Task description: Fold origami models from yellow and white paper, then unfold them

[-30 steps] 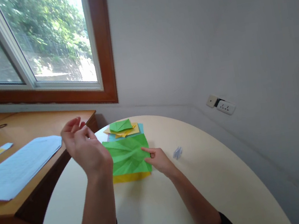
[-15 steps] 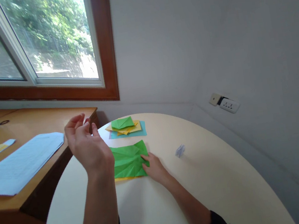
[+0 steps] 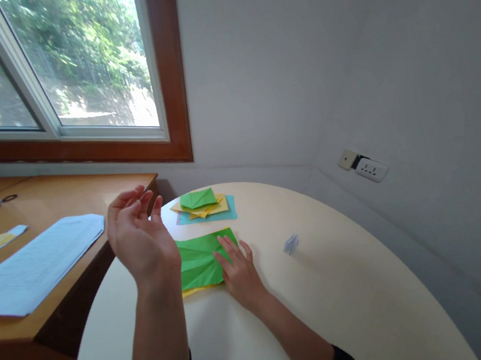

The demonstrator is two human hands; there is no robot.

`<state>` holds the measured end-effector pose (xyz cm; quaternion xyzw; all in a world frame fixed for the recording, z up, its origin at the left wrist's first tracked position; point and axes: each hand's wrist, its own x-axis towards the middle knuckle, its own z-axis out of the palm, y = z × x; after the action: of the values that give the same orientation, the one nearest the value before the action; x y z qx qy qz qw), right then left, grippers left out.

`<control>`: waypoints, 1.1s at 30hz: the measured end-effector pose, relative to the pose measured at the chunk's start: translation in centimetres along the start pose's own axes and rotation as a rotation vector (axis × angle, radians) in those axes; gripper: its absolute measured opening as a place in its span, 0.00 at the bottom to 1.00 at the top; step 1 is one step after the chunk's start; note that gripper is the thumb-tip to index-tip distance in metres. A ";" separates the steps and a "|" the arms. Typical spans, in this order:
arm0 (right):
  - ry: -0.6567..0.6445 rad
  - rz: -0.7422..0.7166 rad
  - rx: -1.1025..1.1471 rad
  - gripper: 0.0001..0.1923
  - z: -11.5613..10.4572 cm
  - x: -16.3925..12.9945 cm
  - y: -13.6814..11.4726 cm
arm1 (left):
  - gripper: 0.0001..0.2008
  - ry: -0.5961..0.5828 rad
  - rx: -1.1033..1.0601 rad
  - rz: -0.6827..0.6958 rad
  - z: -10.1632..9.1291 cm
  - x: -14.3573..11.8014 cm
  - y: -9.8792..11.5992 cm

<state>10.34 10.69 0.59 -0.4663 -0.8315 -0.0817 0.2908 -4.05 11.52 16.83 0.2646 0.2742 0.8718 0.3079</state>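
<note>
Now my right hand (image 3: 237, 268) lies flat, fingers spread, on the creased green paper (image 3: 198, 259) on the round cream surface (image 3: 354, 296); a second ago only its fingertips touched the sheet's right edge, and the sheet lay wider and closer to the stack. The paper has been drawn toward me, with a yellow sheet (image 3: 193, 291) showing under its near edge. My left hand (image 3: 140, 238) is raised above the surface, fingers loosely curled and pinched near the thumb; whether it grips anything I cannot tell, and it has barely shifted. Beyond, a stack of folded green, yellow and blue papers (image 3: 203, 205) sits apart, a small pale folded scrap (image 3: 291, 244) to the right. I judge the sheet is now pinned for pressing a crease.
</note>
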 end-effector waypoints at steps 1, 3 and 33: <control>-0.050 0.000 0.006 0.22 0.0 0.0 -0.2 | 0.05 0.001 -0.002 -0.008 0.0 0.0 0.1; -0.166 0.030 0.025 0.21 0.0 -0.1 -0.5 | 0.05 0.005 0.002 -0.020 0.0 0.0 0.3; -0.496 0.202 0.087 0.23 -0.3 -0.3 -1.1 | 0.21 -1.089 1.716 -0.034 -9.5 -2.4 -11.6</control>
<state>9.65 9.70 0.85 -0.5396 -0.8293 0.1004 0.1046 -3.91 14.59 1.94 0.7535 0.6336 0.1377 0.1094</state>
